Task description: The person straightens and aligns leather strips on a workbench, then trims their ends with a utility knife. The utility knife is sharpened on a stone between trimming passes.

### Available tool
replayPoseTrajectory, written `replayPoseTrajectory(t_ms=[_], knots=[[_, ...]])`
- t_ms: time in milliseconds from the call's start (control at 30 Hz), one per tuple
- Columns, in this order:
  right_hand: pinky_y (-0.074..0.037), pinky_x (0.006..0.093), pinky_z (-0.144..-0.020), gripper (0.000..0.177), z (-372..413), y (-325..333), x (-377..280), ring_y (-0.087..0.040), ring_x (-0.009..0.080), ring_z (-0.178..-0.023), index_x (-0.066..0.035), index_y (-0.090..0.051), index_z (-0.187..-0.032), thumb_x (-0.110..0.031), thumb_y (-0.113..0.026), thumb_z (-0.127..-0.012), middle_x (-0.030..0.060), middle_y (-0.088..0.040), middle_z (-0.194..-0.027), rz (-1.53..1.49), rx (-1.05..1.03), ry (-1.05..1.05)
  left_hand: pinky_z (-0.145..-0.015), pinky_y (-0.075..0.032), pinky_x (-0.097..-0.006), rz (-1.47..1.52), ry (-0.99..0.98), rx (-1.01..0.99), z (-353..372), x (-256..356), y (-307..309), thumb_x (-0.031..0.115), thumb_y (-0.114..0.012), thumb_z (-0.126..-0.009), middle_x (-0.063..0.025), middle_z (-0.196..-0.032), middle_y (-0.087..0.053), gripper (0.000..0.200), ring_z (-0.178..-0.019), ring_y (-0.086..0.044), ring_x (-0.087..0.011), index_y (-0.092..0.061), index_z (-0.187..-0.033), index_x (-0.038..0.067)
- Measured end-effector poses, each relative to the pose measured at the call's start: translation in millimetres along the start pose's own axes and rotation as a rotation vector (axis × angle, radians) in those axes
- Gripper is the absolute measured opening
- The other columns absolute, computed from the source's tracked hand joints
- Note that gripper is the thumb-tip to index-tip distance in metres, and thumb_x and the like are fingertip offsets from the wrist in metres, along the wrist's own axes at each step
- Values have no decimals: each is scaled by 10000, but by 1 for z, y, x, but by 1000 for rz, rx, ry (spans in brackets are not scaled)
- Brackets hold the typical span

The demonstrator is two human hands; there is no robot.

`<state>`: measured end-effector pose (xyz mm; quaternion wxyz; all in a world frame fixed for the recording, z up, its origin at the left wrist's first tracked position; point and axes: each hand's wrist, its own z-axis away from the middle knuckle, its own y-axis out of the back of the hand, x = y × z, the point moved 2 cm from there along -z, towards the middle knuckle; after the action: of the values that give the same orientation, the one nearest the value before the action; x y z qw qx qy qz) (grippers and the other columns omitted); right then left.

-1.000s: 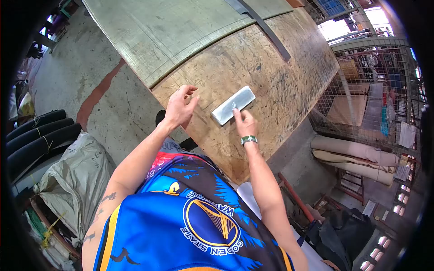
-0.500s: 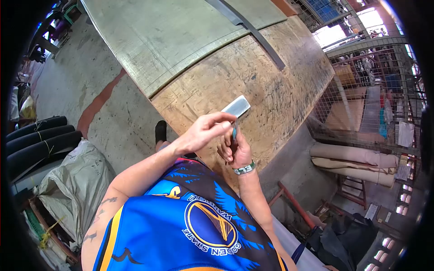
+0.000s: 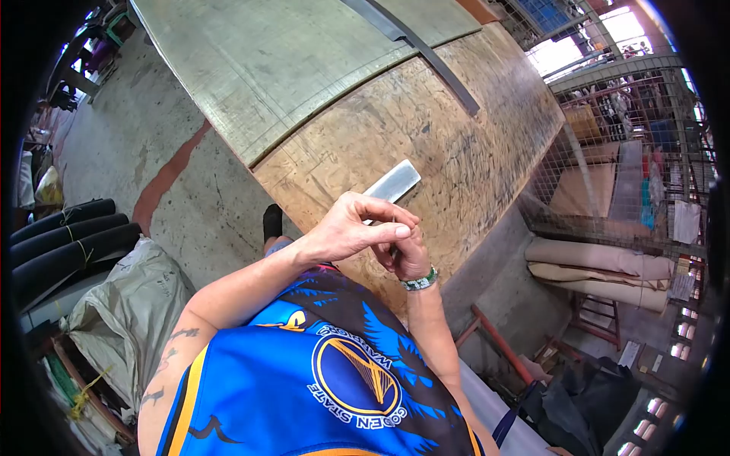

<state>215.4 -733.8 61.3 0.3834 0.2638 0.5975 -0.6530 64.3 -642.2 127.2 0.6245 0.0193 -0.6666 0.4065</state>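
Note:
My left hand (image 3: 365, 226) reaches in from the left, its thumb and index finger brought together over the fingertips of my right hand. My right hand (image 3: 407, 258), with a green and white beaded band at the wrist, is curled beneath it. The fingers of both hands are closed and touch each other. Whatever lies between them is hidden. Just beyond the hands, a pale grey rectangular block (image 3: 395, 181), like a sharpening stone, lies on the wooden tabletop (image 3: 350, 144). My left hand covers its near end.
A grey sheet (image 3: 236, 68) covers the table's far left part. A long dark strip (image 3: 445, 74) lies across it onto the wood. To the right stand a wire mesh cage (image 3: 593, 167) and pale rolls (image 3: 601, 266). Black rolls (image 3: 72, 235) and a whitish sack (image 3: 129, 296) are at left.
My left hand has moved slightly right and closed over the right fingertips. The thin bluish piece seen in my right hand is now hidden. The block has stayed put.

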Motion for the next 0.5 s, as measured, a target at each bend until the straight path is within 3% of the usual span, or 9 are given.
replayPoseTrajectory(t_ms=[433, 500], knots=[[-335, 236, -385, 542, 19, -18, -5, -469, 80, -443, 7, -545, -1406, -392, -651, -1055, 6, -573, -647, -15, 2, -34, -675, -637, -305, 128, 11, -137, 13, -13, 4, 225, -672, -1058, -161, -1209, -743, 320, -773, -757, -190, -765, -1182, -56], [-344, 243, -389, 522, 20, -16, -1, -477, 97, -447, 8, -550, -1377, -399, -638, -1063, 26, -573, -642, -39, -60, -43, -759, -634, -324, 128, 19, -156, 17, -11, 7, 231, -654, -1069, -159, -1216, -745, 325, -851, -755, -190, -763, -1197, -47]])
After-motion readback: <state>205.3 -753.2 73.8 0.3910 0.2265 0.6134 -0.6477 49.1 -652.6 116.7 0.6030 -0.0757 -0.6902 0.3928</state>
